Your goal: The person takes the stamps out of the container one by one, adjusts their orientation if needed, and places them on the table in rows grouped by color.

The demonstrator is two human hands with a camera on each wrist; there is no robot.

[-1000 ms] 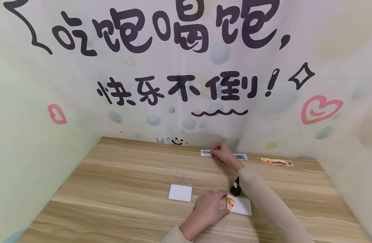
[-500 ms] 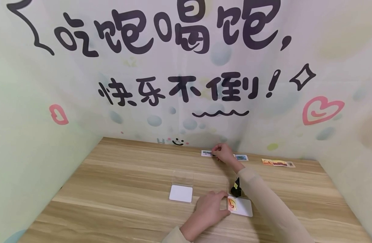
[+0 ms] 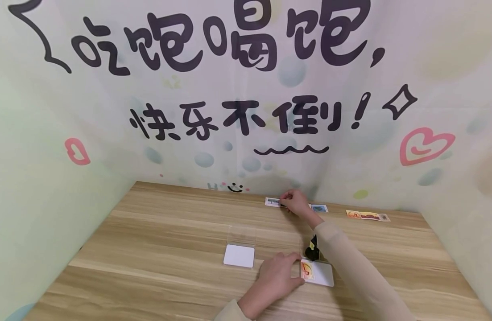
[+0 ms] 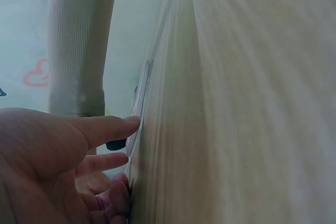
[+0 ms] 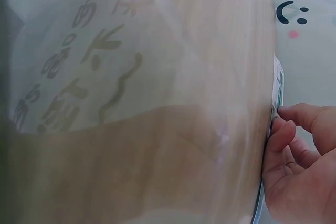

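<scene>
My left hand (image 3: 275,277) holds the left side of a small flat white case (image 3: 324,273), forefinger at its far corner and thumb at its near one. An orange and yellow stamp (image 3: 308,270) lies on the case's left part. My right hand (image 3: 299,203) reaches to the back edge of the table, over a row of stamps. Its thumb and forefinger pinch at a stamp, mostly hidden by the fingers. A pale stamp (image 3: 272,202) shows left of the hand and a blue stamp (image 3: 320,208) right of it. In the right wrist view the fingertips meet right at a stamp's edge (image 5: 279,85).
A second white case (image 3: 239,256) with a raised clear lid (image 3: 241,235) stands to the left. Behind the held case sits a black and yellow object (image 3: 312,250), partly hidden by the right sleeve. More stamps (image 3: 369,216) lie at the back right, before a printed cloth wall (image 3: 237,169).
</scene>
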